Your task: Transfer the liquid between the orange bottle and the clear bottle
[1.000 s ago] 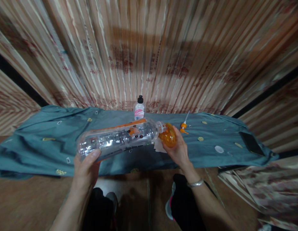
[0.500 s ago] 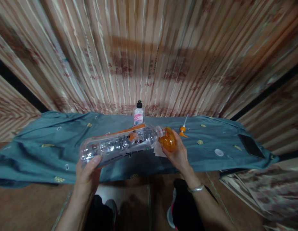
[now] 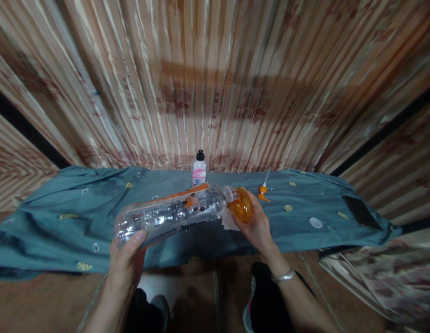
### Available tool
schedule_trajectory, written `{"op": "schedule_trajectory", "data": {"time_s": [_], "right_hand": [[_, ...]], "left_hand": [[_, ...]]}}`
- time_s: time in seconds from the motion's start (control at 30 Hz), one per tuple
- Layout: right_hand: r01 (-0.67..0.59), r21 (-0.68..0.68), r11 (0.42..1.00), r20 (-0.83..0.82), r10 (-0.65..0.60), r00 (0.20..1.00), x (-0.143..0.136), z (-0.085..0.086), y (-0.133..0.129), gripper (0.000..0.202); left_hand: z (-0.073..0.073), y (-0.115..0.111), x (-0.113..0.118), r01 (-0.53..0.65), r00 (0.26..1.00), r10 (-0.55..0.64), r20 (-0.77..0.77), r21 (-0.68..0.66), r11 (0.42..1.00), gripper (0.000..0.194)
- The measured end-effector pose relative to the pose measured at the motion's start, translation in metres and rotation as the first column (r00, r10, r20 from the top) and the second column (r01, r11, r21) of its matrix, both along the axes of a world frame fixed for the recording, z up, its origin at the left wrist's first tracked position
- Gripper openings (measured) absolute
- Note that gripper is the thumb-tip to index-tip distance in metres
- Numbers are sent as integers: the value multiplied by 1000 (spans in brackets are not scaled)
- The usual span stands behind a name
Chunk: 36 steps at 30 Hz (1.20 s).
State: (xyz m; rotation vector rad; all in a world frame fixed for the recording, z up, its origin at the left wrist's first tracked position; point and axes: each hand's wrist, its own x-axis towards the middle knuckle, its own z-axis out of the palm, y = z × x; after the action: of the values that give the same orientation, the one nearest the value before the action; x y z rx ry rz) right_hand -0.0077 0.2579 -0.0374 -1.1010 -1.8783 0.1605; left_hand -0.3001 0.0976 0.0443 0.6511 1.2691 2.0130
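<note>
My left hand (image 3: 127, 252) is closed round the base of a large clear plastic bottle (image 3: 173, 210) with an orange-edged label. The bottle lies tilted above the cloth, its neck pointing right and slightly up. In my right hand (image 3: 256, 224) is a small rounded amber bottle (image 3: 241, 206), gripped round its side. The mouths of both bottles meet or nearly meet; whether they touch I cannot tell. Beyond them, an orange pump top (image 3: 263, 188) with a pale tube lies on the cloth. A clear bottle with a black cap (image 3: 200, 171) and pink label stands behind.
A teal patterned cloth (image 3: 96, 203) covers the narrow table. On its right lie a dark phone-like slab (image 3: 361, 212) and a white round disc (image 3: 315, 223). White paper (image 3: 230, 223) shows under the bottle necks. A striped curtain (image 3: 215, 83) hangs behind.
The view has tilted slightly, so the table sits a little lower in the picture. Both hands keep their hold, and the two bottles stay mouth to mouth in nearly the same position.
</note>
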Motion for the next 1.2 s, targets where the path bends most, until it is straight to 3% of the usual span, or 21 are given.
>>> {"op": "schedule_trajectory", "data": {"time_s": [0.3, 0.57, 0.77, 1.2], "right_hand": [[-20, 4, 1000, -3, 20, 1000, 1, -1, 1, 90], [-20, 24, 1000, 3, 20, 1000, 1, -3, 2, 91], [-30, 42, 999, 11, 29, 1000, 1, -3, 2, 90], [-18, 23, 1000, 24, 17, 1000, 1, -1, 2, 85]], "left_hand": [[-3, -1, -1, 16, 1000, -16, 15, 18, 1000, 62], [-5, -1, -2, 3, 1000, -3, 2, -21, 1000, 69], [-6, -1, -3, 5, 1000, -5, 24, -4, 1000, 61], [-3, 0, 0, 1, 1000, -1, 7, -4, 1000, 67]]}}
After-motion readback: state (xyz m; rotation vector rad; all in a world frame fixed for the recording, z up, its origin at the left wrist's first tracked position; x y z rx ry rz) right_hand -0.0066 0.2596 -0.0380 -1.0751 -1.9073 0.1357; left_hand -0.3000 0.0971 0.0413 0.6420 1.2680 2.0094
